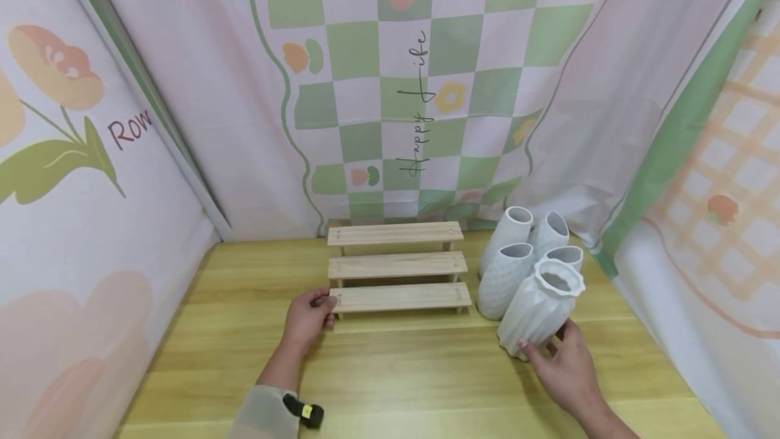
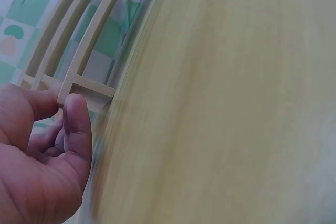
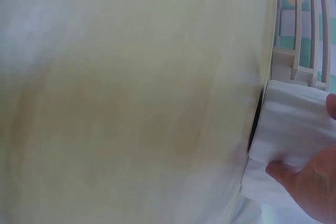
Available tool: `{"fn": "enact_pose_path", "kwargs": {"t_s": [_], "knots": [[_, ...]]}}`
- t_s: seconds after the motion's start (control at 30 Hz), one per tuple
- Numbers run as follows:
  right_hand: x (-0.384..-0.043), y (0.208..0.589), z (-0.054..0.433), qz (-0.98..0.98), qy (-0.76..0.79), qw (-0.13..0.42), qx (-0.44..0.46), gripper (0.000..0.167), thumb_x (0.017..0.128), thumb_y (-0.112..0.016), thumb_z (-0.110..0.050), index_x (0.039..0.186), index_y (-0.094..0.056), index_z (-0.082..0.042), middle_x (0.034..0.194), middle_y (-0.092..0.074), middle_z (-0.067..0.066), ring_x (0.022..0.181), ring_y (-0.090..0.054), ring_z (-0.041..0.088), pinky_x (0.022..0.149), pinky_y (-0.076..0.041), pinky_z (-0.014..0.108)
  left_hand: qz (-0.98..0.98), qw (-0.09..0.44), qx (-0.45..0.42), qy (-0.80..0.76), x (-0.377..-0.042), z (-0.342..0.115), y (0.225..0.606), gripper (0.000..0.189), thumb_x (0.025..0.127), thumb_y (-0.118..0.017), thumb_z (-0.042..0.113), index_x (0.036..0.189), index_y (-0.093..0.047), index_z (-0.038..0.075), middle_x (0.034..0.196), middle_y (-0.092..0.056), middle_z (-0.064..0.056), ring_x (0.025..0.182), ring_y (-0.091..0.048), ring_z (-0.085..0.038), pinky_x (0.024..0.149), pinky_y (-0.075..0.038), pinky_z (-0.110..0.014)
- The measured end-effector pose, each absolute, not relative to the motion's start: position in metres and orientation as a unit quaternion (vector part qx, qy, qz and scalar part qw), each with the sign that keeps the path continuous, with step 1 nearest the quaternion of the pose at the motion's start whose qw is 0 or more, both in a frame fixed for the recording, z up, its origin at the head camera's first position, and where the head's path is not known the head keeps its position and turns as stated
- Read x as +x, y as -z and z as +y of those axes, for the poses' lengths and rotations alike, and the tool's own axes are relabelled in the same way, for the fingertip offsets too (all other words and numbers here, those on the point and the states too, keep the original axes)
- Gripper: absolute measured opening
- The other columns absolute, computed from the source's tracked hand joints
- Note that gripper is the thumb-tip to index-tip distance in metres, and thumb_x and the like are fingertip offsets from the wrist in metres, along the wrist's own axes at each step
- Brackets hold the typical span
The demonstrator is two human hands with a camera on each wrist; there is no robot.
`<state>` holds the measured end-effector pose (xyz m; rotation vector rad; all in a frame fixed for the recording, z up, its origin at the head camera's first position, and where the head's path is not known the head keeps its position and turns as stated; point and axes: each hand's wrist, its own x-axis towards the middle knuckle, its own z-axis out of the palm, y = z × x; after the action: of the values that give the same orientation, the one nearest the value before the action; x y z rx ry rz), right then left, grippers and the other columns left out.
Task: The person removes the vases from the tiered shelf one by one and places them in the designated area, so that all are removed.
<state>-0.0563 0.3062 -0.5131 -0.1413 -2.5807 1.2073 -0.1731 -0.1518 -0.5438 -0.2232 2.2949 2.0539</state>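
My left hand (image 1: 307, 319) pinches the left end of the lowest board of a three-step wooden shelf (image 1: 399, 297). In the left wrist view, thumb and fingers (image 2: 77, 129) meet at that board's corner. On the right, my right hand (image 1: 563, 364) grips the lower part of a white pleated vase (image 1: 536, 310) with a wavy rim. The vase looks upright; whether its base touches the table I cannot tell. The right wrist view shows the thumb (image 3: 283, 174) against the white side of a vase. Behind it several other white vases (image 1: 504, 283) stand close together.
The wooden table (image 1: 390, 371) carries the shelf and the vases. A checkered curtain (image 1: 405, 87) hangs behind the table's back edge. Printed cloths stand at the left (image 1: 73, 222) and the right (image 1: 725, 188). A black band with a small device (image 1: 303, 412) sits on the left sleeve.
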Motion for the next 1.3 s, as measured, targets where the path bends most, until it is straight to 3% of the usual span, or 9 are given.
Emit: {"fn": "enact_pose_path", "kwargs": {"t_s": [0.43, 0.8, 0.93, 1.0, 1.07, 1.2, 1.3], "knots": [[-0.059, 0.512, 0.303, -0.893, -0.426, 0.142, -0.039, 0.086, 0.084, -0.087, -0.010, 0.143, -0.032, 0.019, 0.135, -0.047, 0.037, 0.124, -0.052, 0.055, 0.096, -0.053, 0.056, 0.749, 0.025, -0.082, -0.657, -0.173, -0.154, 0.543, 0.040, 0.100, -0.069, 0.011, 0.135, -0.060, -0.008, 0.104, -0.067, -0.018, 0.073, -0.067, -0.020, 0.065, -0.063, -0.030], [-0.060, 0.512, 0.302, -0.900, -0.410, 0.138, -0.053, 0.091, 0.085, -0.086, -0.018, 0.145, -0.029, 0.020, 0.135, -0.046, 0.041, 0.120, -0.053, 0.060, 0.100, -0.049, 0.065, 0.768, 0.017, -0.075, -0.636, -0.174, -0.156, 0.542, 0.038, 0.101, -0.068, 0.014, 0.133, -0.062, -0.006, 0.100, -0.068, -0.016, 0.071, -0.066, -0.020, 0.063, -0.062, -0.031], [-0.056, 0.511, 0.301, -0.897, -0.413, 0.147, -0.059, 0.094, 0.085, -0.086, -0.017, 0.149, -0.027, 0.018, 0.136, -0.046, 0.039, 0.120, -0.053, 0.056, 0.099, -0.049, 0.067, 0.783, 0.011, -0.073, -0.617, -0.172, -0.156, 0.545, 0.038, 0.101, -0.068, 0.018, 0.132, -0.064, -0.003, 0.096, -0.069, -0.014, 0.070, -0.066, -0.020, 0.061, -0.061, -0.032], [-0.054, 0.509, 0.299, -0.895, -0.412, 0.160, -0.062, 0.095, 0.084, -0.087, -0.015, 0.151, -0.026, 0.015, 0.137, -0.046, 0.037, 0.120, -0.053, 0.052, 0.098, -0.052, 0.059, 0.789, 0.005, -0.072, -0.610, -0.171, -0.157, 0.545, 0.037, 0.101, -0.069, 0.019, 0.131, -0.066, -0.002, 0.094, -0.069, -0.013, 0.070, -0.066, -0.021, 0.061, -0.061, -0.032], [-0.051, 0.505, 0.298, -0.888, -0.418, 0.179, -0.070, 0.095, 0.084, -0.086, -0.011, 0.153, -0.026, 0.012, 0.140, -0.045, 0.033, 0.120, -0.053, 0.046, 0.100, -0.053, 0.039, 0.794, -0.002, -0.074, -0.604, -0.170, -0.157, 0.544, 0.036, 0.100, -0.069, 0.020, 0.130, -0.067, 0.000, 0.092, -0.069, -0.012, 0.071, -0.066, -0.021, 0.060, -0.060, -0.031], [-0.046, 0.494, 0.290, -0.854, -0.445, 0.247, -0.104, 0.089, 0.083, -0.084, -0.002, 0.153, -0.031, 0.005, 0.142, -0.046, 0.018, 0.118, -0.052, 0.024, 0.092, -0.042, 0.005, 0.806, -0.020, -0.075, -0.587, -0.168, -0.158, 0.538, 0.034, 0.099, -0.069, 0.019, 0.128, -0.068, 0.001, 0.093, -0.068, -0.012, 0.072, -0.066, -0.022, 0.059, -0.059, -0.031], [-0.044, 0.485, 0.282, -0.814, -0.462, 0.338, -0.095, 0.085, 0.077, -0.083, 0.010, 0.149, -0.037, 0.006, 0.135, -0.046, 0.001, 0.110, -0.050, 0.010, 0.092, -0.041, 0.004, 0.822, -0.037, -0.071, -0.563, -0.166, -0.158, 0.532, 0.034, 0.099, -0.069, 0.019, 0.128, -0.069, 0.002, 0.099, -0.069, -0.011, 0.078, -0.066, -0.021, 0.063, -0.059, -0.030]]}}
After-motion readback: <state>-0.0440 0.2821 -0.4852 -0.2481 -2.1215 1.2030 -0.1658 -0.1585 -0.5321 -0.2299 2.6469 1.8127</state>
